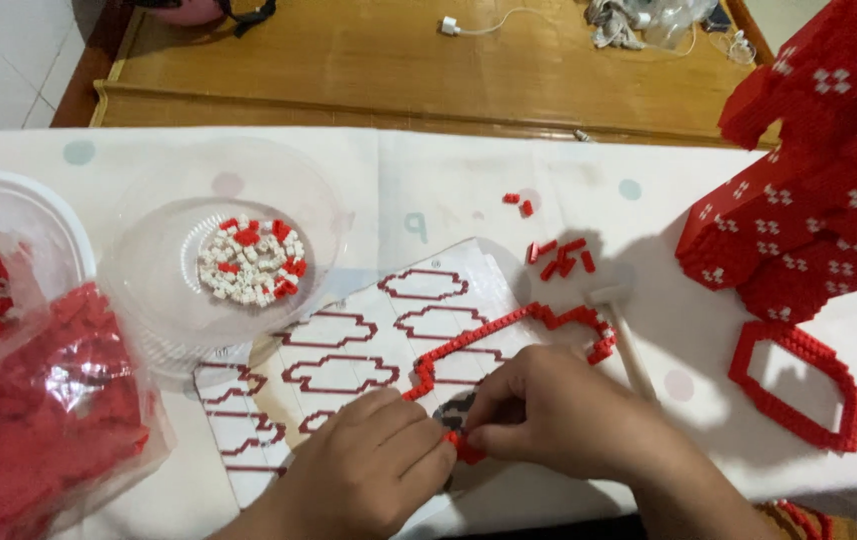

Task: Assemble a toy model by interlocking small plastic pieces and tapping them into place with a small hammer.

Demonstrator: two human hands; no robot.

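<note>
Low in the middle of the frame, the red brick outline point(509, 335) lies on the pattern sheet point(349, 350), zigzagging up toward the right. The right hand point(559, 410) pinches its lower end between fingertips, and the left hand point(374, 470) is curled, pressing the same spot right beside it. Just right of the outline lies a small mallet point(621, 325), with loose red bricks point(561, 258) above it. A finished red ring point(799, 385) sits at right under a big red brick build point(809, 190). A clear bowl point(154, 280) of red-and-white pieces sits at left on the bench point(449, 190), with a bag of bricks point(39, 420) at the lower left.
</note>
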